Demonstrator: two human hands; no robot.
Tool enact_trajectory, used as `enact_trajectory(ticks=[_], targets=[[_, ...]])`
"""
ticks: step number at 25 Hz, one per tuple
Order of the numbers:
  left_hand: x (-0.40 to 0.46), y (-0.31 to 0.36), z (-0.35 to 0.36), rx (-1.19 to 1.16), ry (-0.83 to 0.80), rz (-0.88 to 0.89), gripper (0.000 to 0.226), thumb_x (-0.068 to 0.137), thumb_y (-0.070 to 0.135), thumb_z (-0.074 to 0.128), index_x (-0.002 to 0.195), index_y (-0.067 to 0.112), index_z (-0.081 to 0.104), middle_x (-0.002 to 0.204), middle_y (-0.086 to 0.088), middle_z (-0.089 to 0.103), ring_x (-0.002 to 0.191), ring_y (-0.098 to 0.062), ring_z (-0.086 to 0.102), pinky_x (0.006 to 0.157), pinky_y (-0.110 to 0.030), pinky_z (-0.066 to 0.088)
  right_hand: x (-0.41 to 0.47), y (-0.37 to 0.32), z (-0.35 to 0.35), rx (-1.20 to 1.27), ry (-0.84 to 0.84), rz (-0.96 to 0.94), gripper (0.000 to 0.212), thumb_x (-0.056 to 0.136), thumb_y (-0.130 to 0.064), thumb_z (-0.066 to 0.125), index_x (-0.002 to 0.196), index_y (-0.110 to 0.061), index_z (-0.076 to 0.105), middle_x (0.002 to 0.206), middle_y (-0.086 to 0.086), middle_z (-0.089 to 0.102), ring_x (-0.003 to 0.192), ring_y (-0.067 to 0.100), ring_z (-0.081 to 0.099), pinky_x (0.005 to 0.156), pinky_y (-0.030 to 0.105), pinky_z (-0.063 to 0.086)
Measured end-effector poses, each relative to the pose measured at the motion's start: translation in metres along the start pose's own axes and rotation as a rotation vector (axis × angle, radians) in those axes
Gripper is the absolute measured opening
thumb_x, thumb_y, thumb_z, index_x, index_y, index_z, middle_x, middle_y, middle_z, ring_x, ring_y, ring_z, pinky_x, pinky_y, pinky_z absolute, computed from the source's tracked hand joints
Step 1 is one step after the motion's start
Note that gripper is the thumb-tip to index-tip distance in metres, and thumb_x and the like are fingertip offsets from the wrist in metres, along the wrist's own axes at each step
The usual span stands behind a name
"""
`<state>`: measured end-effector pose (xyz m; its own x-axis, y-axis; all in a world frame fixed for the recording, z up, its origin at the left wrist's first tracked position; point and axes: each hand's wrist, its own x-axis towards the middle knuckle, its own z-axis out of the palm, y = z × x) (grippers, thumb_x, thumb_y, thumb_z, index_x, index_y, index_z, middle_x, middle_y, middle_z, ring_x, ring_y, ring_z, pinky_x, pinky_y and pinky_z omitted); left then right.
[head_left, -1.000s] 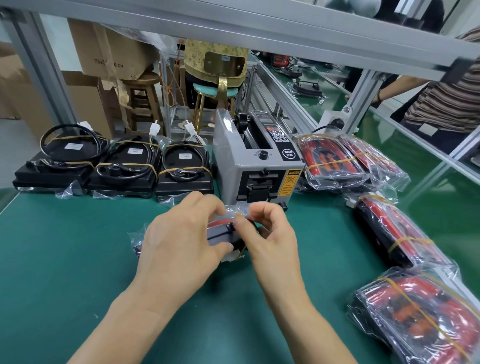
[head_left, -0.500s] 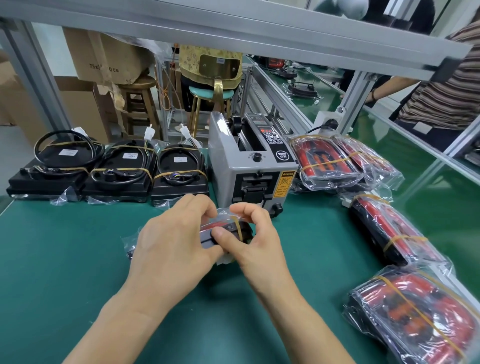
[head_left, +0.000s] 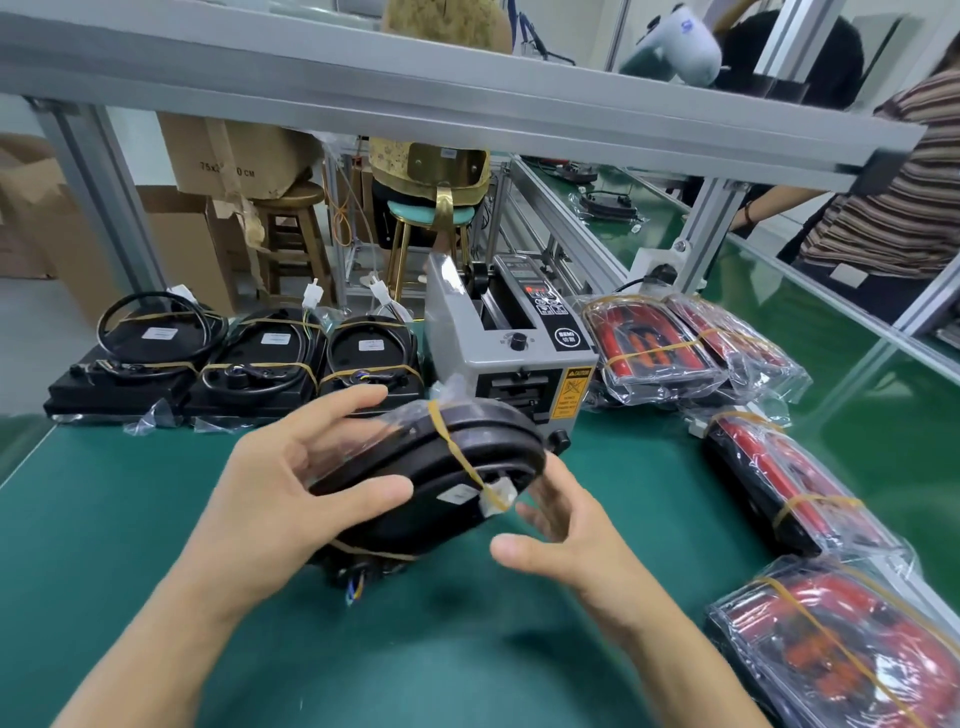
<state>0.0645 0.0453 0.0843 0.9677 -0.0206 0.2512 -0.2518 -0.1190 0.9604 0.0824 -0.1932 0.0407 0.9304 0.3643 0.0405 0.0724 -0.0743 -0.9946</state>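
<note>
My left hand (head_left: 280, 493) grips the black, plastic-bagged oval unit (head_left: 457, 467); my right hand (head_left: 566, 540) is spread just beside it, grey tape dispenser (head_left: 509, 353) close behind.

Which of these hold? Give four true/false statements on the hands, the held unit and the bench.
1. The left hand holds the bagged black unit above the green mat. True.
2. The right hand grips a red bagged pack. False: it is open, fingers spread, beside the black unit.
3. A yellow rubber band runs across the black unit. True.
4. The grey tape dispenser stands left of the row of black units. False: it stands right of them.
</note>
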Motion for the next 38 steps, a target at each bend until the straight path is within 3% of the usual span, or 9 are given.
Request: enact_trajectory(ticks=[3, 8, 14, 19, 24, 28, 30, 34, 38], targets=[[-0.002, -0.016, 0.003, -0.281, -0.054, 0.066, 0.068, 0.053, 0.015, 0.086, 0.116, 0.032, 0.068, 0.105, -0.005, 0.074, 0.099, -0.015, 0.069, 0.085, -0.019, 0.052, 0.000, -0.014, -0.001, -0.015, 0.050, -0.135, 0.063, 0.062, -0.021, 0.083, 0.121, -0.028, 0.060, 0.120, -0.004, 0.067, 0.114, 0.015, 0.061, 0.101, 0.032, 0.044], [-0.004, -0.036, 0.002, -0.461, -0.114, 0.007, 0.069, 0.053, -0.010, 0.067, 0.115, 0.021, 0.070, 0.106, -0.011, 0.073, 0.094, -0.019, 0.070, 0.080, -0.023, 0.055, -0.002, -0.025, -0.004, -0.059, 0.043, -0.215, 0.070, 0.060, -0.009, 0.085, 0.118, -0.037, 0.058, 0.117, -0.006, 0.066, 0.111, 0.014, 0.061, 0.095, 0.024, 0.044], [-0.006, -0.043, 0.005, -0.495, -0.064, -0.026, 0.059, 0.053, -0.007, 0.075, 0.105, 0.020, 0.075, 0.107, -0.008, 0.073, 0.097, -0.016, 0.068, 0.082, -0.023, 0.054, 0.002, -0.019, 0.003, 0.143, -0.043, -0.222, 0.080, 0.056, -0.003, 0.081, 0.126, -0.033, 0.056, 0.124, 0.000, 0.063, 0.114, 0.018, 0.059, 0.093, 0.024, 0.046], [-0.012, -0.041, 0.013, -0.470, 0.042, -0.033, 0.046, 0.074, 0.007, 0.065, 0.116, 0.028, 0.070, 0.126, -0.003, 0.065, 0.114, -0.015, 0.062, 0.092, -0.027, 0.052, 0.011, -0.014, 0.013, 0.241, 0.009, -0.185, 0.086, 0.056, -0.005, 0.082, 0.130, -0.039, 0.056, 0.129, 0.000, 0.062, 0.118, 0.016, 0.059, 0.092, 0.021, 0.047], [0.006, -0.024, -0.003, -0.397, -0.201, -0.164, 0.090, 0.058, 0.044, 0.087, 0.137, 0.025, 0.049, 0.131, -0.001, 0.061, 0.117, -0.021, 0.060, 0.091, -0.036, 0.051, 0.017, -0.016, 0.025, 0.240, -0.042, -0.150, 0.082, 0.057, -0.009, 0.081, 0.130, -0.036, 0.055, 0.131, 0.002, 0.061, 0.120, 0.021, 0.058, 0.096, 0.030, 0.048], [0.023, -0.014, 0.008, -0.488, -0.015, -0.217, 0.046, 0.072, 0.019, 0.072, 0.118, 0.020, 0.068, 0.110, -0.016, 0.070, 0.095, -0.025, 0.068, 0.077, -0.033, 0.058, 0.027, -0.019, 0.036, 0.314, -0.006, -0.093, 0.075, 0.066, -0.007, 0.078, 0.128, -0.043, 0.056, 0.129, -0.001, 0.064, 0.119, 0.020, 0.060, 0.095, 0.034, 0.052], [0.022, -0.016, 0.005, -0.492, 0.058, -0.224, 0.048, 0.070, 0.023, 0.071, 0.118, 0.023, 0.068, 0.109, -0.013, 0.070, 0.096, -0.023, 0.068, 0.080, -0.033, 0.058, 0.033, -0.020, 0.043, 0.329, 0.034, -0.070, 0.070, 0.068, -0.006, 0.077, 0.125, -0.044, 0.059, 0.124, -0.001, 0.067, 0.114, 0.019, 0.063, 0.086, 0.030, 0.055], [0.002, -0.020, -0.023, -0.286, 0.050, -0.257, 0.065, 0.063, 0.034, 0.077, 0.124, 0.040, 0.056, 0.112, 0.020, 0.068, 0.104, 0.001, 0.064, 0.075, -0.013, 0.052, 0.042, -0.022, 0.064, 0.373, 0.049, -0.003, 0.073, 0.062, -0.016, 0.087, 0.121, -0.048, 0.060, 0.125, -0.002, 0.066, 0.113, 0.022, 0.064, 0.089, 0.041, 0.056], [-0.020, -0.032, -0.060, -0.221, 0.257, -0.310, 0.034, 0.084, 0.017, 0.067, 0.116, 0.031, 0.064, 0.104, 0.000, 0.073, 0.092, -0.018, 0.071, 0.070, -0.022, 0.055, 0.053, -0.025, 0.103, 0.282, -0.028, 0.069, 0.067, 0.074, -0.021, 0.080, 0.122, -0.056, 0.050, 0.128, -0.019, 0.059, 0.111, 0.012, 0.064, 0.094, 0.041, 0.054]])
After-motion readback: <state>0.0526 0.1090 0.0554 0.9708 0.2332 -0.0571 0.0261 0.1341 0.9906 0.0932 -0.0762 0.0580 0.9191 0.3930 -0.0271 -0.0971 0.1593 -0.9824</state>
